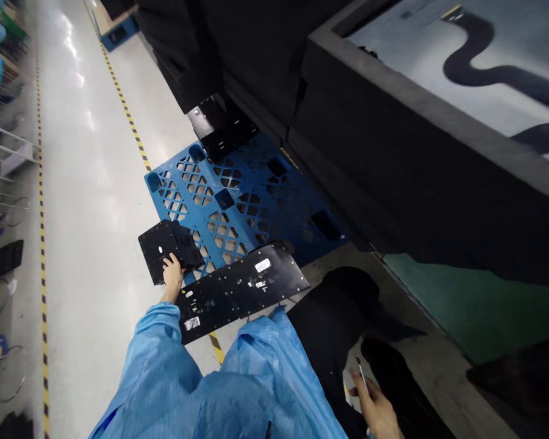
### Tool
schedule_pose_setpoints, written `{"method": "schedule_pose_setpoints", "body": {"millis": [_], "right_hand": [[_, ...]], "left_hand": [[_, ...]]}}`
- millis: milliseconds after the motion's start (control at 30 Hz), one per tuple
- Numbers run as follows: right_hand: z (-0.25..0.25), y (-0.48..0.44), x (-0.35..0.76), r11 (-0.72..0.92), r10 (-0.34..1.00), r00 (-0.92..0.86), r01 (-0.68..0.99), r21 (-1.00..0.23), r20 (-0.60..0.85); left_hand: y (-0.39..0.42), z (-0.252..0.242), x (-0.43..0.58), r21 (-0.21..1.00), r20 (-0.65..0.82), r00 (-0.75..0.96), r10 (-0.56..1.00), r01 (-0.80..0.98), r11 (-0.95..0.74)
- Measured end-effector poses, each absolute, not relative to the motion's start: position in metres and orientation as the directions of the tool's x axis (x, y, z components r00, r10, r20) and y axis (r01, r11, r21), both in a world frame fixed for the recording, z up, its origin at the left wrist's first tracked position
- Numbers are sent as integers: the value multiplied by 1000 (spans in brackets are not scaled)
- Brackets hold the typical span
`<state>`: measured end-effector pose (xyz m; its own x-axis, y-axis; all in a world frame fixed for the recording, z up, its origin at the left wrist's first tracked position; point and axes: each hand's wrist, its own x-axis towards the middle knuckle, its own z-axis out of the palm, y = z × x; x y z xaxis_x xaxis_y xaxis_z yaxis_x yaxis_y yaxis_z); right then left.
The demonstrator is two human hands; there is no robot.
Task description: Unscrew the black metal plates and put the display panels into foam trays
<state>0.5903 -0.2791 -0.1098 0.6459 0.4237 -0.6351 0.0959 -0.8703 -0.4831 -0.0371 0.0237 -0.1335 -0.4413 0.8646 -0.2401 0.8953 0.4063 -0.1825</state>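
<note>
My left hand (172,272) reaches down in a blue sleeve and grips the near edge of a black flat panel (167,247) that lies half on the floor and half on a blue plastic pallet (238,201). Beside it a longer black panel with white labels (242,286) rests across the pallet's near corner. My right hand (376,407) is low at the bottom right, its fingers pinched on a thin metal tool (361,373), probably tweezers. My blue coat fills the bottom middle.
Stacked black foam blocks (393,140) tower over the pallet on the right. A green-topped bench (476,305) stands at the right. A yellow-black floor line (123,103) runs along the grey aisle. Stools and seated people's feet line the left edge.
</note>
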Motion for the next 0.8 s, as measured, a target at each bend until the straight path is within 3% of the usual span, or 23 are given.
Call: {"method": "schedule_pose_setpoints", "body": {"millis": [67, 133, 333, 667, 800], "right_hand": [[-114, -280, 593, -932, 347, 518, 98, -348, -782], [-117, -282, 595, -945, 323, 479, 108, -310, -816], [-105, -284, 594, -924, 381, 461, 156, -350, -801], [-103, -283, 597, -917, 350, 493, 9, -398, -797], [-103, -282, 594, -857, 450, 524, 26, -514, -724]], "left_hand": [[26, -135, -36, -245, -255, -429, 866, 895, 372], [29, -138, -33, -301, -270, -421, 866, 891, 340], [41, -139, -29, -404, -327, -395, 858, 880, 251], [58, -103, -6, -467, -326, -363, 873, 865, 185], [61, -70, -3, -471, -275, -346, 897, 862, 188]]}}
